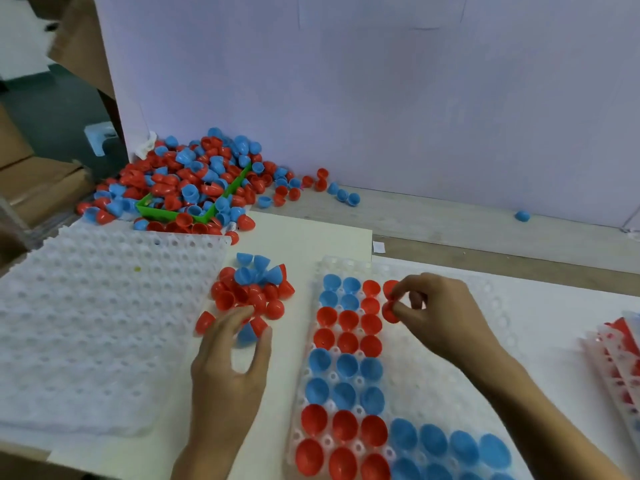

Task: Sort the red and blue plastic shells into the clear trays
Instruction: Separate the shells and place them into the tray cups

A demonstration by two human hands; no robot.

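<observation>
A first-person view looks down at a pale counter (304,237) where a person sorts small plastic half-shells.

At far left lies a stack of empty clear trays (104,323), dimpled with rows of cups, probably kept there as the next supply. Behind it, against a white wall, a large heap of mixed shells (194,178) spills over a green bin (162,213); a few strays have rolled along the wall to the right.

Just right of the empty stack sits a small working pile (251,292), mostly red with some blue, seemingly pulled near so the hands need not reach back to the heap. The left hand (232,365) hovers at its near edge; its grip looks loose and released, fingers spread over a blue shell (246,336) and a red one beside it, apparently about to pick up the next piece.

At centre, the tray being filled (433,368) holds shells seated open side up in blocks of one colour, red and blue alternating. The right hand (440,317) works at the far end, its fingertips pinching a red shell (389,311) and pressing it into a cup beside other reds, which extends that block.

At the right edge, filled trays (616,358) lie stacked, partly out of view.
</observation>
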